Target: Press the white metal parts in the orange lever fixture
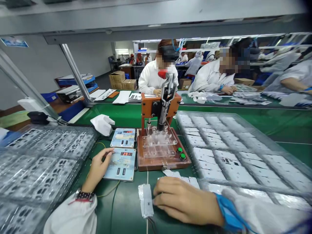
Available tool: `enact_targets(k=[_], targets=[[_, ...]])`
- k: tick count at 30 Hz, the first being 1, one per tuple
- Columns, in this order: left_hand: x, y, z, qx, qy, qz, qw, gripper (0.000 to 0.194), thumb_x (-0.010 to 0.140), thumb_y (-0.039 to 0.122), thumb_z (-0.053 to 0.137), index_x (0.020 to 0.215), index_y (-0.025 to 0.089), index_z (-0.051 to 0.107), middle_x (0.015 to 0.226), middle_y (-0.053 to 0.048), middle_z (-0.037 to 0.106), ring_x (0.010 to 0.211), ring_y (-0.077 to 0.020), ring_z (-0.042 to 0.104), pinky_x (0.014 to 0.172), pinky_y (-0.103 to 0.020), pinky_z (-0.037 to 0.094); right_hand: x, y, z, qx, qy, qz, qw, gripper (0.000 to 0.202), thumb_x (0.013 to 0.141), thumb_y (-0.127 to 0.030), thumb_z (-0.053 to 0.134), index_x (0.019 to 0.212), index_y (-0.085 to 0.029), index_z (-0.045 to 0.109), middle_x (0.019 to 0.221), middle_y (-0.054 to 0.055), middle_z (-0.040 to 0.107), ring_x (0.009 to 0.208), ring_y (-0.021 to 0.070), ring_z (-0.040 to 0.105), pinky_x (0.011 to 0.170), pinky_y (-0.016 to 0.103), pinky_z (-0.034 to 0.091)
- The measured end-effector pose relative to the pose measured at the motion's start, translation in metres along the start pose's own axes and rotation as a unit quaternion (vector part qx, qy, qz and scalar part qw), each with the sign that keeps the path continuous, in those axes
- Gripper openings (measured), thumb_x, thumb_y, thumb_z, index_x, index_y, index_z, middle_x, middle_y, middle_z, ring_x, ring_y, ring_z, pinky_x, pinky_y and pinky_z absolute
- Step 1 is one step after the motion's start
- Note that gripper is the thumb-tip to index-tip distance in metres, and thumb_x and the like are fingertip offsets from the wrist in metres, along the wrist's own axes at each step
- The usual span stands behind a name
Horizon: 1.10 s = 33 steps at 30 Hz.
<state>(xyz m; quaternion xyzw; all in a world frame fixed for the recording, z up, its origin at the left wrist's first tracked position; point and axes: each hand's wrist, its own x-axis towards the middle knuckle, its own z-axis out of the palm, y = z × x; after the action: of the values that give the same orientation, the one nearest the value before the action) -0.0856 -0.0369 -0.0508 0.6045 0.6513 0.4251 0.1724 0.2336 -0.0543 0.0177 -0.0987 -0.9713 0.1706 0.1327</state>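
My left hand (98, 167) rests at the upper left edge of a light blue meter box (123, 174) with a red lit display. Its thumb and index finger are a little apart, and the other fingers are partly hidden. Beside the fingertips of my right hand (179, 198) lies a thin white flat piece (145, 201) with dark wires below it. The right fingers are bent together at that piece's right edge; the thumb's contact is largely hidden. Several similar white pieces (192, 182) lie just behind the right hand. A brown press fixture (158, 165) with clear plates stands ahead.
A second meter box (122, 138) sits behind the first. Clear trays of white pieces (229, 174) fill the right; stacked clear trays (46, 162) fill the left. Crumpled white material (102, 125) lies near the back. Green buttons (182, 156) are on the fixture. Co-workers sit across the bench.
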Motion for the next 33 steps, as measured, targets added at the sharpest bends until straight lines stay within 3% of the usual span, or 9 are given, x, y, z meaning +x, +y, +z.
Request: enact_targets(k=[2, 4, 6, 8, 13, 19, 27, 30, 33], targets=[[0.000, 0.000, -0.001, -0.003, 0.004, 0.002, 1.000, 0.038, 0.081, 0.047, 0.047, 0.096, 0.017, 0.066, 0.094, -0.009, 0.071, 0.086, -0.0242, 0.065, 0.077, -0.034, 0.050, 0.005, -0.001, 0.019, 0.005, -0.055, 0.039, 0.998, 0.028, 0.091, -0.030, 0.049, 0.116, -0.018, 0.055, 0.115, 0.011, 0.058, 0.107, 0.0217, 0.052, 0.088, 0.035, 0.046], [0.000, 0.000, -0.001, -0.004, 0.003, 0.002, 1.000, 0.038, 0.082, 0.046, 0.046, 0.096, 0.016, 0.066, 0.094, -0.009, 0.071, 0.086, -0.0242, 0.065, 0.077, -0.034, 0.049, 0.008, 0.003, 0.032, -0.004, -0.102, 0.064, 0.993, 0.046, 0.085, -0.036, 0.058, 0.128, -0.022, 0.048, 0.138, 0.015, 0.042, 0.128, 0.0313, 0.037, 0.097, 0.045, 0.041], [0.000, -0.001, -0.001, -0.004, -0.001, 0.002, 1.000, 0.038, 0.082, 0.046, 0.046, 0.096, 0.016, 0.066, 0.095, -0.009, 0.071, 0.086, -0.0243, 0.065, 0.075, -0.033, 0.049, 0.011, 0.007, 0.039, -0.021, -0.137, 0.051, 0.989, 0.054, 0.083, -0.027, 0.060, 0.134, -0.026, 0.043, 0.149, 0.013, 0.028, 0.136, 0.0356, 0.024, 0.100, 0.048, 0.036], [0.000, -0.001, -0.001, -0.007, -0.005, 0.005, 1.000, 0.038, 0.083, 0.046, 0.045, 0.097, 0.016, 0.066, 0.095, -0.009, 0.071, 0.086, -0.0242, 0.065, 0.073, -0.032, 0.049, 0.013, 0.009, 0.043, -0.049, -0.146, 0.024, 0.988, 0.054, 0.082, -0.018, 0.056, 0.134, -0.027, 0.042, 0.150, 0.010, 0.027, 0.136, 0.0340, 0.025, 0.099, 0.045, 0.037], [0.000, -0.001, -0.002, -0.007, -0.006, 0.014, 1.000, 0.039, 0.083, 0.046, 0.045, 0.097, 0.017, 0.066, 0.095, -0.009, 0.071, 0.086, -0.0243, 0.065, 0.073, -0.032, 0.049, 0.021, -0.001, 0.047, -0.192, -0.089, -0.035, 0.977, 0.026, 0.094, -0.018, 0.042, 0.117, -0.021, 0.054, 0.126, 0.008, 0.054, 0.097, 0.0206, 0.051, 0.075, 0.034, 0.040], [0.000, -0.002, -0.003, -0.002, -0.003, 0.013, 1.000, 0.039, 0.083, 0.047, 0.045, 0.097, 0.017, 0.066, 0.095, -0.009, 0.071, 0.086, -0.0244, 0.065, 0.073, -0.032, 0.049, 0.025, -0.006, 0.039, -0.236, -0.105, -0.015, 0.966, 0.004, 0.086, -0.014, 0.055, 0.084, -0.017, 0.057, 0.077, 0.003, 0.059, 0.076, 0.0188, 0.048, 0.064, 0.032, 0.032], [0.001, 0.002, -0.002, -0.008, -0.003, 0.015, 1.000, 0.041, 0.081, 0.049, 0.045, 0.095, 0.016, 0.067, 0.094, -0.010, 0.072, 0.085, -0.0252, 0.066, 0.073, -0.033, 0.051, 0.021, 0.014, 0.025, -0.064, -0.167, 0.056, 0.982, 0.008, 0.079, -0.018, 0.067, 0.080, -0.017, 0.059, 0.081, 0.000, 0.065, 0.077, 0.0145, 0.054, 0.068, 0.026, 0.038], [0.001, -0.002, -0.003, -0.017, 0.011, 0.021, 1.000, 0.040, 0.077, 0.051, 0.048, 0.088, 0.019, 0.069, 0.092, -0.008, 0.073, 0.085, -0.0272, 0.067, 0.075, -0.036, 0.053, 0.018, 0.013, 0.006, 0.000, -0.119, 0.064, 0.991, 0.004, 0.081, -0.018, 0.065, 0.083, -0.017, 0.062, 0.081, -0.001, 0.065, 0.080, 0.0121, 0.057, 0.073, 0.022, 0.041], [0.002, -0.011, 0.002, -0.043, 0.023, 0.012, 0.999, 0.031, 0.070, 0.052, 0.054, 0.080, 0.028, 0.071, 0.089, -0.002, 0.074, 0.088, -0.0295, 0.069, 0.078, -0.038, 0.055, 0.009, 0.010, -0.031, 0.029, -0.030, 0.085, 0.995, 0.003, 0.083, -0.019, 0.063, 0.084, -0.016, 0.063, 0.083, 0.000, 0.065, 0.082, 0.0101, 0.058, 0.076, 0.018, 0.044]])
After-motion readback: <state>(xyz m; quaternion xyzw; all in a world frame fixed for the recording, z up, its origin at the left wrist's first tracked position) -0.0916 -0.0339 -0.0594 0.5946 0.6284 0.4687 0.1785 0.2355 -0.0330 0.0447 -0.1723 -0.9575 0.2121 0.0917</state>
